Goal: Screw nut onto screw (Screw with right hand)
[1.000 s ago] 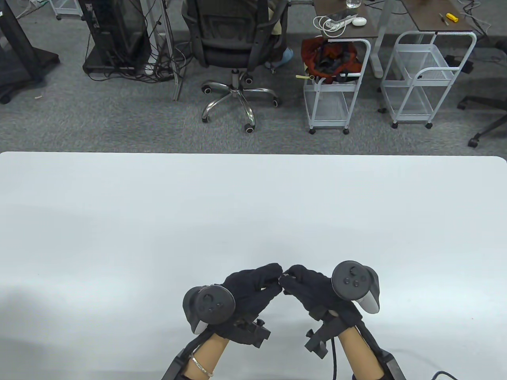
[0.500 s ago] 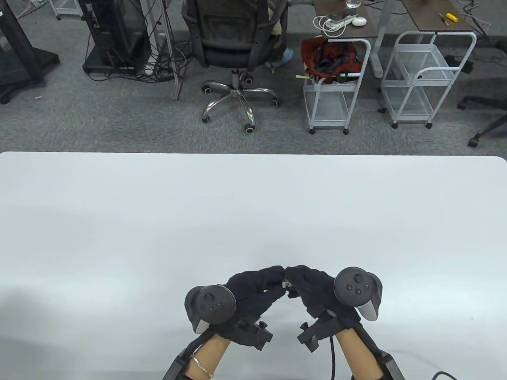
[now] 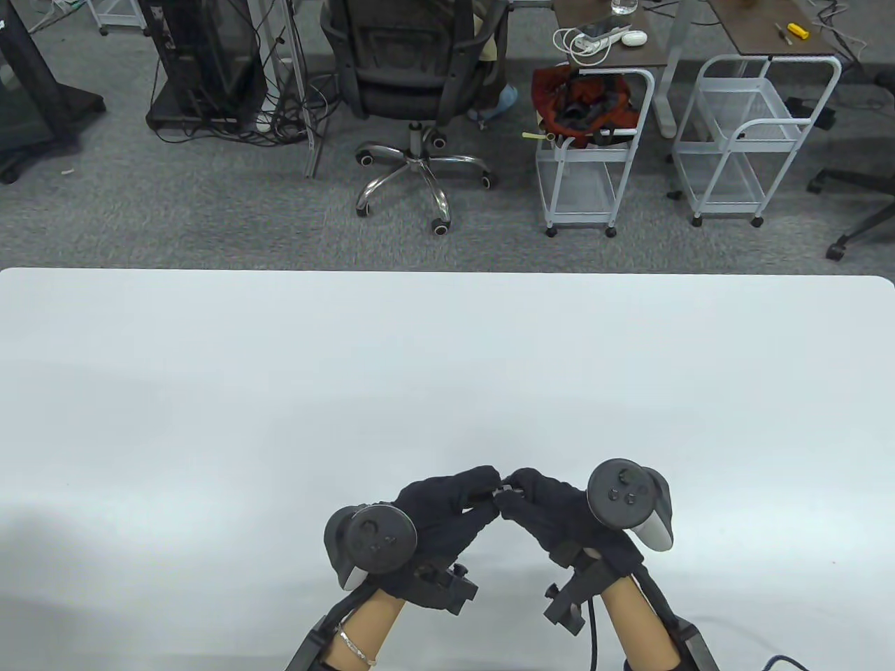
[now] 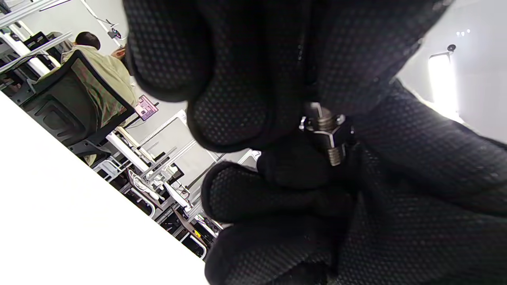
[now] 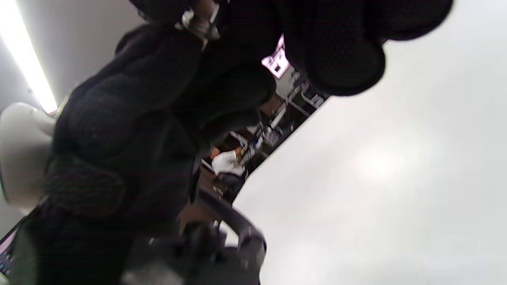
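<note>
Your right hand (image 3: 552, 507) rolled back slightly since half a second ago, fingertips pinching the hex steel nut (image 4: 330, 132); your left hand (image 3: 447, 510) gripped the threaded screw (image 4: 336, 155).

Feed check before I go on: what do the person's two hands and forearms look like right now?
Both the left hand and right hand wear black dotted-mesh gloves. A round dark grey tracker with small buttons sits on each hand's back; the right tracker shows a pale grey underside. Forearms are bare, with black wrist mounts, a cable on the right and a silver bracelet on the left.
</note>
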### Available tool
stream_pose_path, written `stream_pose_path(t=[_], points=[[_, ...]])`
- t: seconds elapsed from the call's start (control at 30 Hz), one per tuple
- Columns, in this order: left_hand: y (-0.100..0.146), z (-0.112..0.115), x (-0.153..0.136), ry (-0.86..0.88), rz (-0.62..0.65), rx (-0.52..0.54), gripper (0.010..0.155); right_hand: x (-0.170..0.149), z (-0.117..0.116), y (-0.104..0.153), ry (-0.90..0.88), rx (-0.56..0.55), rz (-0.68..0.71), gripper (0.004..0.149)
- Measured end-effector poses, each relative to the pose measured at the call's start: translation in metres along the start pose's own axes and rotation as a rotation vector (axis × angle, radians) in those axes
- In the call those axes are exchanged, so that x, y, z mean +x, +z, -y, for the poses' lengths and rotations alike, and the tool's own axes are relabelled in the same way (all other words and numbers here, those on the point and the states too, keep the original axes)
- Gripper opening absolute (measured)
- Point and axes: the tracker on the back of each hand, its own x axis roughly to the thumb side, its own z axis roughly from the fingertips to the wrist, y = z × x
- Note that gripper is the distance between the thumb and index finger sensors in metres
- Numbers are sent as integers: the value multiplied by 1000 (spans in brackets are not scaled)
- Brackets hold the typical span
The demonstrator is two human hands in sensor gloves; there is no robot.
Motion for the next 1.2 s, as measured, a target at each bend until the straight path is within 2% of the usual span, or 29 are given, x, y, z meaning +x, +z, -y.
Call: stream_pose_path(t=[0.03,0.1,0.17,0.23,0.3,0.33,0.37,0.43,0.5,0.53,0.67,0.7,0.77,0.8,0.9,1.03,1.07,1.13,1.2], points=[[0,1,0,5,10,-8,42,0,1,0,36,-112,21,50],[0,4,0,37,5,-22,42,-1,1,2,74,-257,27,50],[0,6,-1,56,-2,-29,42,0,1,2,91,-239,12,51],[0,4,-1,38,-10,-18,42,0,3,1,60,-140,28,51],[0,2,-1,22,-13,-3,42,0,3,0,-9,5,20,52],[0,1,-1,28,-12,-6,42,0,3,0,-21,31,3,51],[0,2,1,36,-13,-3,42,0,4,0,-6,-22,12,50],[0,5,1,52,-8,-18,42,0,4,2,63,-203,22,50],[0,6,0,66,-15,-28,43,1,4,3,99,-229,18,50],[0,6,-1,67,-19,-29,42,1,4,2,100,-202,16,50],[0,2,-1,16,-16,-10,42,-2,2,-1,-24,56,-3,51],[0,2,-1,15,-14,-9,42,-2,1,0,-23,45,-5,50],[-1,3,0,16,-3,-16,42,-2,1,0,39,-149,19,49],[0,4,0,28,-10,-20,42,-2,1,1,64,-208,19,49],[0,5,-1,38,-14,-25,42,-2,2,1,61,-155,6,51],[0,1,2,-11,1,-6,42,-1,2,0,-22,41,1,50],[0,0,3,-9,2,-4,42,-1,2,0,-3,13,9,50],[-1,0,3,0,21,-9,43,1,2,1,57,-152,32,49],[0,2,3,38,12,-21,42,1,2,2,70,-224,23,50]])
